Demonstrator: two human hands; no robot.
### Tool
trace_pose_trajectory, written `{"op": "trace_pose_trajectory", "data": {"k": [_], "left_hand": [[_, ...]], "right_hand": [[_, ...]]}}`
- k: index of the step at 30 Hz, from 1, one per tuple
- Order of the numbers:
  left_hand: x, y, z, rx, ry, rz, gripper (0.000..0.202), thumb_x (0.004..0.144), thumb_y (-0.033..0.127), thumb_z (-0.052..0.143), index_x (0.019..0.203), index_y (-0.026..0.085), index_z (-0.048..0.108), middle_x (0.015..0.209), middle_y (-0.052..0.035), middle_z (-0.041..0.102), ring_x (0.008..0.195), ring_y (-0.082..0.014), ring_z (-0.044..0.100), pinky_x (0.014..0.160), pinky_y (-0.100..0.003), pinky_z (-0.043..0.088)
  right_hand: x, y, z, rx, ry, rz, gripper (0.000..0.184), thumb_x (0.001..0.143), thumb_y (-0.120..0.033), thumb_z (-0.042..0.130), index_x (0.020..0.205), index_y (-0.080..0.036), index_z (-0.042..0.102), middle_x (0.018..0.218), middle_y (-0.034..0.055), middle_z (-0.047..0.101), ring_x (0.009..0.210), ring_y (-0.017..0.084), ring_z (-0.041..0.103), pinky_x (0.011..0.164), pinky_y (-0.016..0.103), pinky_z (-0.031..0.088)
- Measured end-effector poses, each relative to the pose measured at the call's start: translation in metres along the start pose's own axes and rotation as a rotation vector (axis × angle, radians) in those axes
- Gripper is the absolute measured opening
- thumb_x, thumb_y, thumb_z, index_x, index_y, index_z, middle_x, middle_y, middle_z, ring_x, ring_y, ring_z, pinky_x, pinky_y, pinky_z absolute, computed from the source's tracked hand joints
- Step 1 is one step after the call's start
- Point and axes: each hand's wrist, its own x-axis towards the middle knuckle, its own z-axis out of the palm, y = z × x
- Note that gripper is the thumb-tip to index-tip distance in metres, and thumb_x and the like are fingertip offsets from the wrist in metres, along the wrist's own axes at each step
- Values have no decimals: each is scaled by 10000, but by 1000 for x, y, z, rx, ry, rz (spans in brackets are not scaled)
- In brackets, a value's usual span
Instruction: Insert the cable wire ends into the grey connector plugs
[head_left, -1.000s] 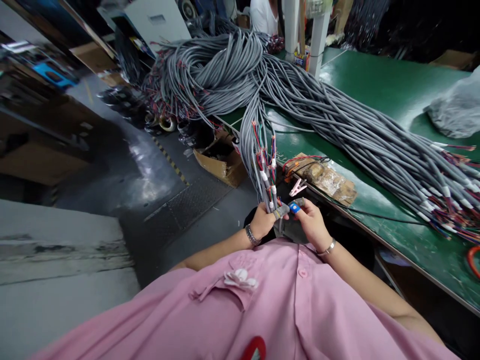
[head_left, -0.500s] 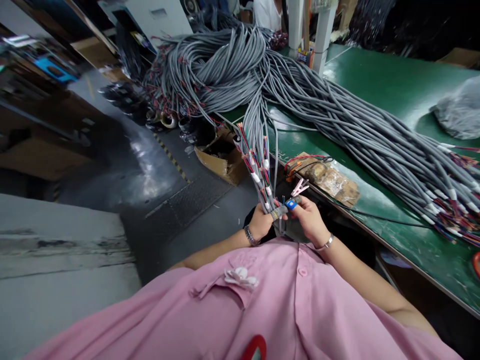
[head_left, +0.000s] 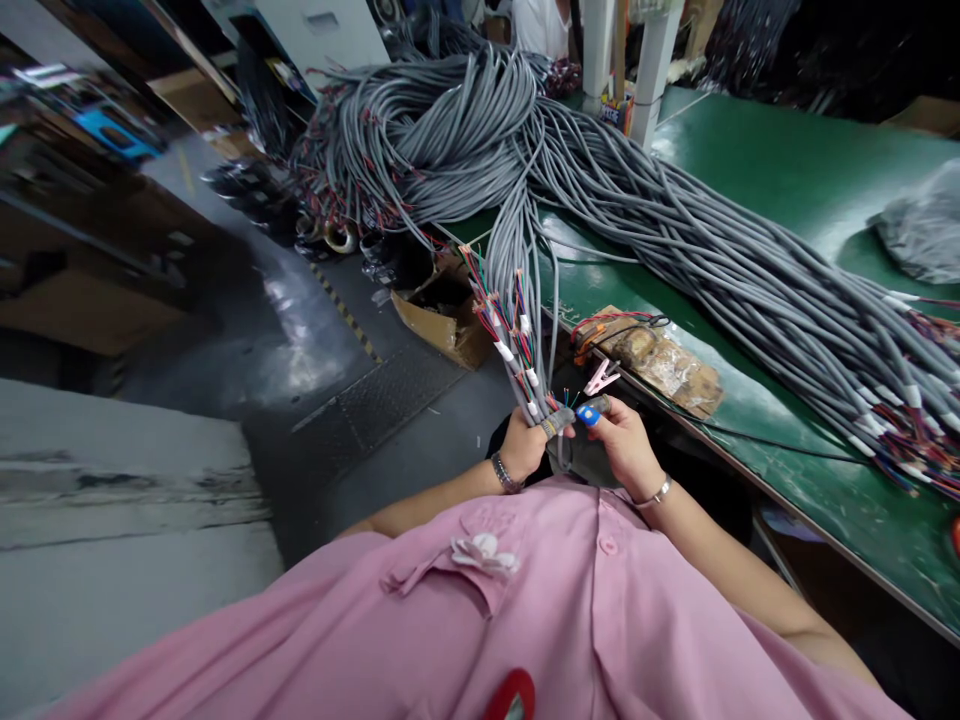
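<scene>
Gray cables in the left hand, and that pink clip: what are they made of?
The gray cables look like smooth plastic or rubber outside, with a soft sheen; coppery wire tips suggest metal inside. The pink clip is probably plastic, since its pale color looks even, but it's too small to be sure.

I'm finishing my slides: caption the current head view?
Left hand grips gray cables with exposed colored wires, right hand beside it, near green table.

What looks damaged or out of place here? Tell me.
The white panel at far left looks worn: dark, ragged marks run across its otherwise pale surface. Nothing stands out about the cables in the left hand.
</scene>
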Motion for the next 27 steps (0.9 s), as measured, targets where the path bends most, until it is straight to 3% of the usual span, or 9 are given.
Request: {"op": "trace_pose_trajectory", "data": {"k": [13,19,24,27], "left_hand": [[-1,0,-1,-31,8,-63,291,725,405,719,594,154,653,556,-26,634,543,-131,570,604,-270,468],[-3,-4,-7,-36,-69,-105,258,705,388,745,677,145,662,567,-22,640,528,-127,573,589,-265,463],[-4,-4,-11,66,-177,-114,274,714,396,741,672,140,654,573,-24,641,526,-121,567,565,-249,451],[-4,-3,-12,122,-219,-140,281,697,397,756,676,136,653,574,-25,640,510,-116,553,538,-238,436]], "right_hand": [[-6,7,-8,82,-73,122,254,684,-409,777,719,-200,636,591,-38,527,533,100,418,526,248,357],[-5,0,-13,212,-127,229,240,722,-406,758,829,-210,669,757,4,638,626,106,529,597,248,439],[2,-8,-9,172,-144,160,340,682,-353,795,965,-224,657,942,37,708,777,150,625,657,260,478],[6,-10,-4,185,-147,156,372,670,-337,796,982,-218,633,904,37,720,747,159,642,651,277,488]]}}
